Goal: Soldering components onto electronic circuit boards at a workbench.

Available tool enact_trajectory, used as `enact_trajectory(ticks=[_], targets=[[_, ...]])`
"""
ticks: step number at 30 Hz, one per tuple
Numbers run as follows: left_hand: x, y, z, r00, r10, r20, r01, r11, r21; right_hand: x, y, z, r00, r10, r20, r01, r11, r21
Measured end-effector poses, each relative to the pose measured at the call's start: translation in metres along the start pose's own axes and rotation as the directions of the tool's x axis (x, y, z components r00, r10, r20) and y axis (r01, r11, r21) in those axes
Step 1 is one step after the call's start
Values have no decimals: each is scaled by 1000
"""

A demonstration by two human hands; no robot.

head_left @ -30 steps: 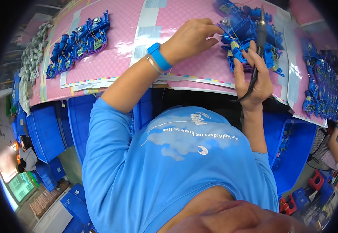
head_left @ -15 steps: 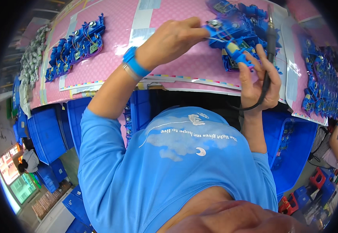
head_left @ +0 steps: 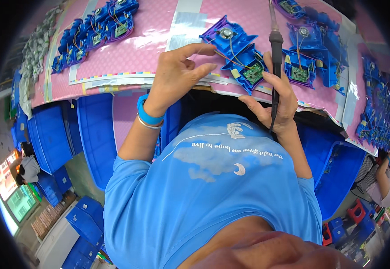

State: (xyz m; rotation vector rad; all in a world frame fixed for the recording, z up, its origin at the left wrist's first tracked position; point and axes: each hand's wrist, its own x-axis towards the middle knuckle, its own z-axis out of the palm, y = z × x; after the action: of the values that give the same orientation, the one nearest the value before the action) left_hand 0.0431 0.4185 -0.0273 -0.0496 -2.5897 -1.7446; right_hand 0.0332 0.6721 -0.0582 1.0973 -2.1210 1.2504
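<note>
A blue plastic housing in two halves [head_left: 242, 56] lies on the pink-covered table between my hands. One half carries a round silver part [head_left: 226, 33]; the other holds a green circuit board [head_left: 253, 73], and thin wires run between them. My left hand [head_left: 175, 74] is beside the housing's left edge, thumb and index finger apart, the index fingertip close to the wires. In my right hand [head_left: 279, 98] is a soldering iron [head_left: 275, 49], its dark handle upright and its tip pointing away from me. Fingers of that hand reach the right edge of the circuit-board half.
More opened blue housings [head_left: 309, 49] lie just right of the iron. Another group [head_left: 94, 33] sits at the far left, and several crowd the right side [head_left: 374, 107]. Blue bins [head_left: 97, 139] stand below the table edge. A co-worker's arm [head_left: 385, 172] shows at the far right.
Both hands have come nearer and slightly left from the right-hand pile. One housing now lies apart from that pile, before me. My left hand's pinch has opened.
</note>
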Motion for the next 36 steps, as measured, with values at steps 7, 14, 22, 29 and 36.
enact_trajectory(ticks=[7,14,22,29,36], targets=[[1,-1,19,999,-40,-20,32,941,-336,9,0,1,1000,-17,-15,18,1000,24],[14,-19,7,928,266,-260,-299,950,-96,9,-20,-25,993,39,-108,-38,999,8],[9,-15,19,856,382,-348,-326,922,209,14,-25,-29,995,66,-77,-59,995,82],[12,-10,18,808,454,-376,-388,890,239,14,-22,-22,994,81,-80,-72,991,114],[17,-11,20,783,510,-356,-419,856,304,18,-21,-20,997,58,-59,-50,990,130]])
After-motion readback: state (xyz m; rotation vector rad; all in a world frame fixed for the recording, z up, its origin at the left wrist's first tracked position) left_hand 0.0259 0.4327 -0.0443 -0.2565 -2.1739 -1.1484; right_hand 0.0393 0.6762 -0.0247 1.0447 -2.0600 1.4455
